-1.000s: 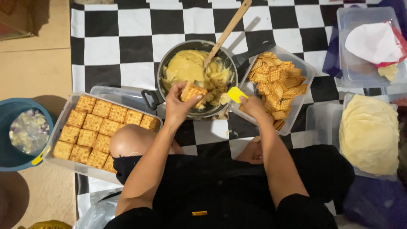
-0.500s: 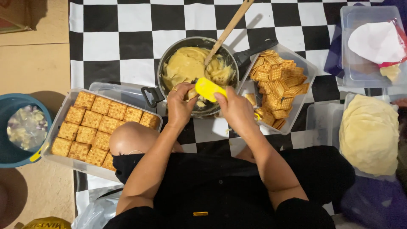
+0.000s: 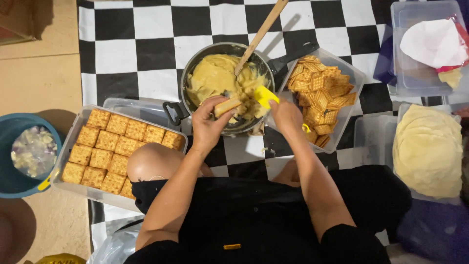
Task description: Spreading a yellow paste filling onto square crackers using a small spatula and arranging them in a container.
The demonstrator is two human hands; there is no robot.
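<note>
Presently my left hand [image 3: 207, 128] pinches a cracker [image 3: 227, 105] over the pan [image 3: 195, 61]'s 6 o'clock rim; my right hand [image 3: 287, 116] grips a yellow spatula [image 3: 265, 96] against it.

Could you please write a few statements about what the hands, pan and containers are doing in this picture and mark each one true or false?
1. The left hand holds a cracker over the pan. True.
2. The right hand holds a red spoon. False: it holds a yellow spatula.
3. The wooden spoon rests in the pan, its handle sticking out past the rim. True.
4. The tray of filled crackers lies to the person's right. False: it lies to the left, beside the knee.
5. The pan is empty. False: it holds a pale yellow cream.
</note>
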